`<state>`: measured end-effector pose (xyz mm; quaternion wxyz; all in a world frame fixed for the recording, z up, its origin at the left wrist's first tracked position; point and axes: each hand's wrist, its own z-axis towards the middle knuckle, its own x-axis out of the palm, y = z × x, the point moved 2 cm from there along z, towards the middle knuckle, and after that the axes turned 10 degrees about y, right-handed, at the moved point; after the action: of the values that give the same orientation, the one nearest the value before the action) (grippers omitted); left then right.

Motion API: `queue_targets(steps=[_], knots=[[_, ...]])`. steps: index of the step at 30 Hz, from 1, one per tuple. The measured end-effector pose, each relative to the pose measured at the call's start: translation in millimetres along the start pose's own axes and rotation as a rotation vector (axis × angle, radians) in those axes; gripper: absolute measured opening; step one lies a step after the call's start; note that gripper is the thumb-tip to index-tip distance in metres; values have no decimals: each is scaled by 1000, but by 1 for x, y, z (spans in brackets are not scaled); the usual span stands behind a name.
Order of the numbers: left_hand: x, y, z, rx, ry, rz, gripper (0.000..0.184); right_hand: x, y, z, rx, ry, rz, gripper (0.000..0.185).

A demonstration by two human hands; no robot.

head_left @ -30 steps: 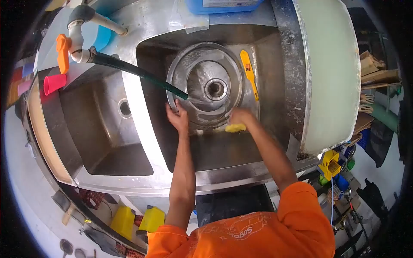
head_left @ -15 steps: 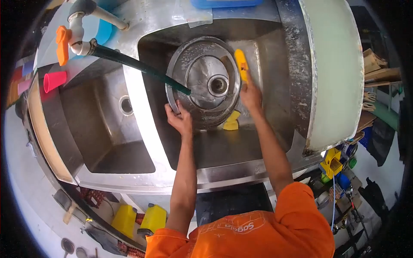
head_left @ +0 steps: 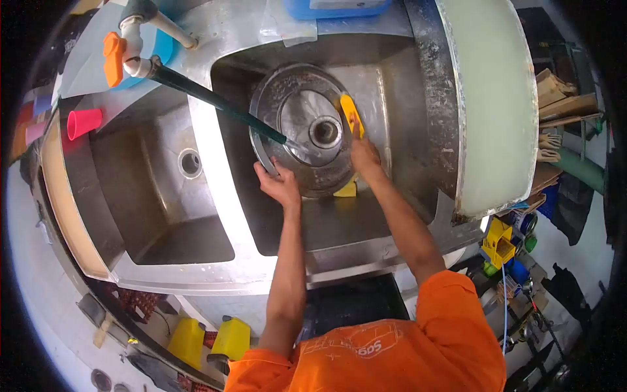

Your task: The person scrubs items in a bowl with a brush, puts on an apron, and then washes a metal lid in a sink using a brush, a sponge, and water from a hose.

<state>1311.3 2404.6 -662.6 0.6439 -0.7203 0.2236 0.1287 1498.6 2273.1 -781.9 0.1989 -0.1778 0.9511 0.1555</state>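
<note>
The left hand (head_left: 283, 186) grips the round metal piece (head_left: 268, 104) by its rim; the right hand (head_left: 366, 157), closed around the yellow handled tool (head_left: 349, 110), should press evenly

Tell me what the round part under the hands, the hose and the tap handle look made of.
Round part: metal, probably steel; dull grey with shiny patches.
Hose: likely rubber or plastic; dark green, smooth.
Tap handle: probably moulded plastic; uniform bright orange.

Workshop-like washing area
Marked by a two-basin stainless-steel sink (head_left: 225, 189), brown cardboard (head_left: 567, 110) being stacked beyond its right edge.
</note>
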Motion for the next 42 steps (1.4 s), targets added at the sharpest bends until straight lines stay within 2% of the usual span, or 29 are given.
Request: queue_targets(steps=[2,3,4,5,6,7,9,10,11,13,14,15,17,18,19,21,22,23,24,25,29,30,33,34,37,38,39,41,42], knots=[[1,5,-5,-7,-34,-1,15,-2,16,-59,139,89,363,51],[5,5,-3,-7,-72,-14,15,15,16,-72,141,80,363,51],[7,4,-3,-12,-68,-20,15,37,12,-85,172,-109,199,53],[8,3,-4,34,-55,-27,13,47,9,-94,201,-292,29,71],[7,2,-4,83,-49,-31,11,32,14,-82,175,-288,235,58],[9,4,-2,86,-54,-33,11,3,24,-64,170,-290,234,58],[8,9,-3,122,-59,-4,11,-38,39,-39,210,40,116,55],[9,7,1,129,-63,-5,11,-6,13,-25,131,-101,30,57],[7,7,-2,109,-87,10,11,22,5,-46,135,-98,33,57],[11,6,2,87,-116,11,11,56,-1,-83,145,-296,-31,33],[10,9,0,27,-62,-1,12,55,10,-92,124,-579,231,62],[8,10,-2,-27,-6,-12,13,37,11,-89,128,-570,227,62],[8,6,1,-39,12,-22,14,-17,14,-37,136,-25,207,59],[4,7,0,-63,34,-23,14,-31,13,-17,98,-12,48,58],[5,8,2,-58,31,-21,14,-13,3,-16,91,-13,50,58],[7,5,1,34,-80,4,15,39,-23,-45,128,-149,-32,59],[7,6,-2,24,-79,6,15,39,39,-95,31,-1107,185,60],[6,6,-3,-17,-38,-15,16,8,40,-94,31,-1102,183,60],[8,5,-1,-48,2,-39,16,-31,35,-64,114,-550,224,52],[7,6,-2,-47,3,-35,16,-40,29,-49,190,12,250,53],[10,11,-1,-90,-59,-33,18,31,-2,-76,38,-85,205,53],[10,12,0,-81,-84,-4,19,128,-58,-25,-96,-753,-213,52],[7,9,-2,-79,-43,10,19,-3,21,-80,115,93,58,55],[8,10,1,-74,-46,13,19,-23,20,-56,79,-17,116,37],[10,14,-2,66,-140,34,16,9,5,-75,-81,-23,49,34],[11,18,0,35,-108,8,17,24,25,-123,0,58,-55,35],[12,21,1,-4,-88,-16,17,111,-18,-105,-257,-312,-482,62],[7,25,-5,13,-118,7,17,5,68,-163,-52,326,-120,61],[8,22,0,62,-151,7,18,-6,50,-134,9,246,-19,62]])
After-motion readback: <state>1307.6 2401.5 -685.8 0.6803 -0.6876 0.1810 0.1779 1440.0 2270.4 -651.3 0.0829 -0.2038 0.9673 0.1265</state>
